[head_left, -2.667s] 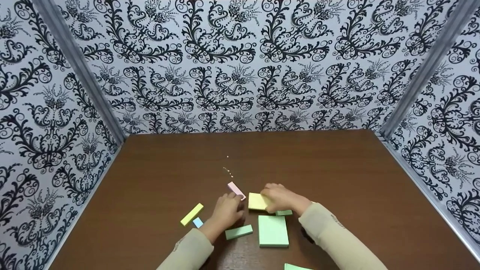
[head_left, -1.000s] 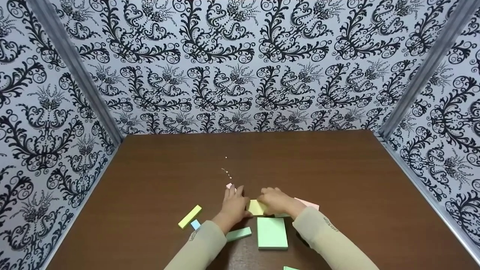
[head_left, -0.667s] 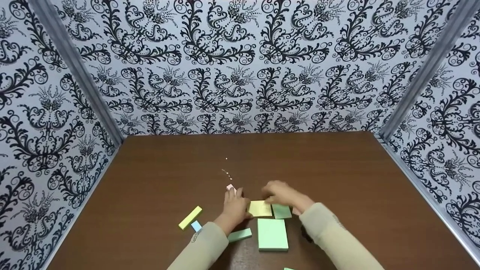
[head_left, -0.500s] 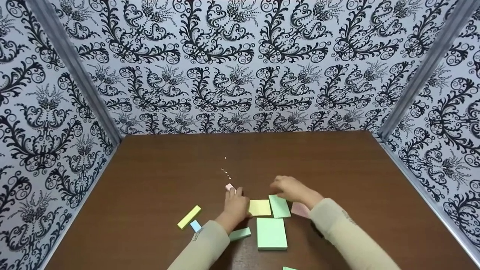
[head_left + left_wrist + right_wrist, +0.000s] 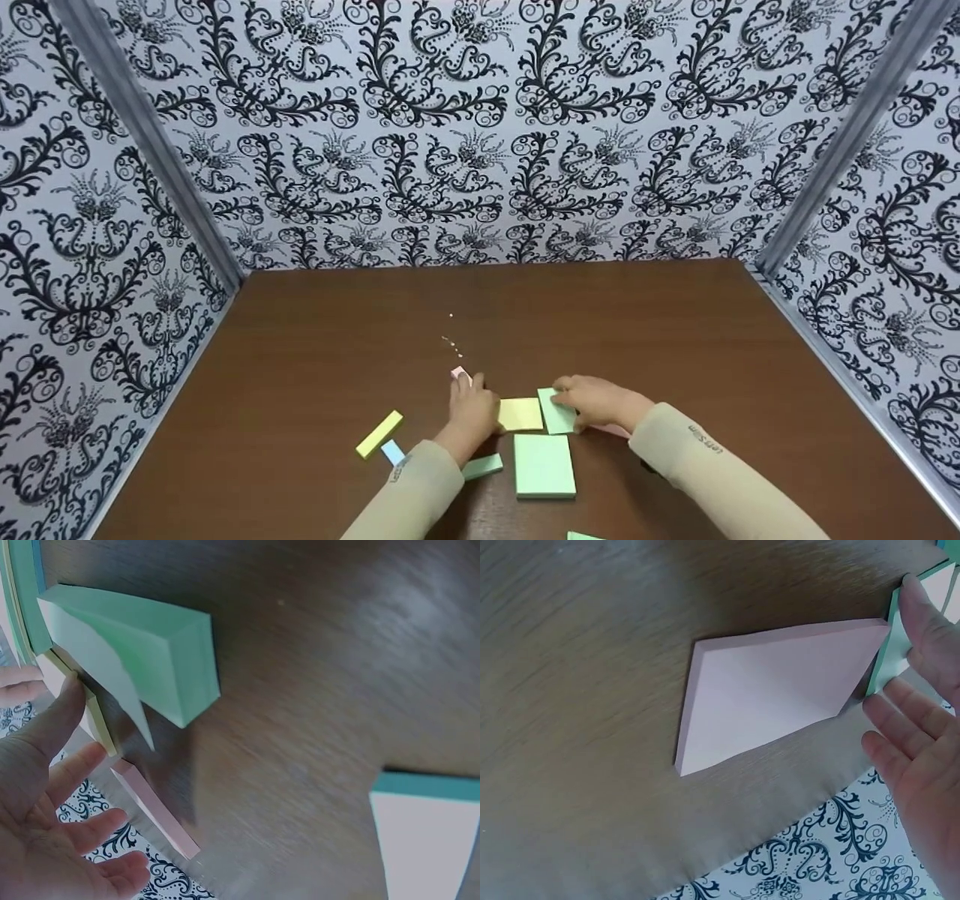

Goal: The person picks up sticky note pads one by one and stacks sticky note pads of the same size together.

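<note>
My left hand [image 5: 471, 416] is at the left end of a yellow sticky note pad [image 5: 520, 415]. In the left wrist view its thumb and index finger bracket the pad's edges, the other fingers spread. A pale green sticky note pad [image 5: 553, 412] stands slightly askew to the right of the yellow one. My right hand [image 5: 596, 401] holds this green pad between thumb and fingers. Partly hidden below that wrist, a pink sticky note pad [image 5: 780, 690] lies flat on the table. A larger green sticky note pad [image 5: 544, 466] sits nearer me, its top sheet lifting in the left wrist view.
Narrow note pads lie around the left arm: pink [image 5: 459, 373] beyond the fingers, yellow [image 5: 379, 434], blue [image 5: 392, 451] and green [image 5: 482, 466]. Another green pad [image 5: 583, 536] shows at the front edge. White specks [image 5: 453, 346] dot the table. Patterned walls [image 5: 480, 150] enclose it.
My left hand has moved from the pink strip area onto the yellow pad. The right hand has let go of the yellow pad, moved right, and slid the small green pad away from me.
</note>
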The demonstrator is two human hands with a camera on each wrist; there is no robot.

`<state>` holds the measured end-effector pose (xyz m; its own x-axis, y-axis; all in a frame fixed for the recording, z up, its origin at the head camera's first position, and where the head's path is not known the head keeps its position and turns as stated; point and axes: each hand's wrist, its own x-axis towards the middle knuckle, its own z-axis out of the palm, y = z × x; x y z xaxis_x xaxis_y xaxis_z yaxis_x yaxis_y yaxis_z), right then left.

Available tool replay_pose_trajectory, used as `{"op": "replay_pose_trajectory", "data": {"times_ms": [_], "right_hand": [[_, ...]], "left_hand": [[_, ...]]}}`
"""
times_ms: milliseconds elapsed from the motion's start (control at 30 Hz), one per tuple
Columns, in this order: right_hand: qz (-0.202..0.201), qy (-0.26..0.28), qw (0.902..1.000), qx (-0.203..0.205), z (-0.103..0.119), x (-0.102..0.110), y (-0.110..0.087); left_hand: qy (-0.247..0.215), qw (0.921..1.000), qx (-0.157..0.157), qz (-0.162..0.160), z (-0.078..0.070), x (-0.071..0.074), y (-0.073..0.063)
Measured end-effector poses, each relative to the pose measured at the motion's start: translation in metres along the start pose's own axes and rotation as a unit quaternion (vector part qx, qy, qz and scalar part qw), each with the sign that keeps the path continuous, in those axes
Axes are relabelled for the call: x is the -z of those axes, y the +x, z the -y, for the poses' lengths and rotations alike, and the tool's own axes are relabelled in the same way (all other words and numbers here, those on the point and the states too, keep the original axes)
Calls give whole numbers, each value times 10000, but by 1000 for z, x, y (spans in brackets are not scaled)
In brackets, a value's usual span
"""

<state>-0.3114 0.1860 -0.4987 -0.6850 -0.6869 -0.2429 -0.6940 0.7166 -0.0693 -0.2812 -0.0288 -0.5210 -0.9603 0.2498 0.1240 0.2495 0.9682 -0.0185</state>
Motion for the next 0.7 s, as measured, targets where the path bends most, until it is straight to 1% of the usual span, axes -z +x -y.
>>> {"op": "replay_pose_trajectory", "data": {"times_ms": [100,233,300,400,467,500,533,567,633,700], "right_hand": [[-76,-24,10000,30,0,0,0],[-51,146,9999,-52,-3,2,-2],[-33,147,9999,-59,-5,3,-2],[73,206,9998,-45,-7,6,-2],[198,328,9992,-78,-7,7,-1],[231,470,9986,-102,-7,8,0],[191,674,9973,-196,-7,9,0],[34,825,9961,-298,-7,8,1],[-378,980,9928,-583,-5,7,3],[-815,970,9875,-938,-1,4,5]], "left_hand": [[22,10000,14,0,-1,1,-1],[39,10000,5,-2,-2,2,-1],[31,10000,29,16,-3,3,0],[73,9999,62,90,-4,3,0],[127,9998,86,99,-5,3,0],[165,9998,90,112,-5,3,1],[222,9996,91,139,-6,3,1],[263,9995,101,152,-6,3,1],[331,9992,128,181,-6,3,1],[387,9989,146,219,-7,3,2]]}}
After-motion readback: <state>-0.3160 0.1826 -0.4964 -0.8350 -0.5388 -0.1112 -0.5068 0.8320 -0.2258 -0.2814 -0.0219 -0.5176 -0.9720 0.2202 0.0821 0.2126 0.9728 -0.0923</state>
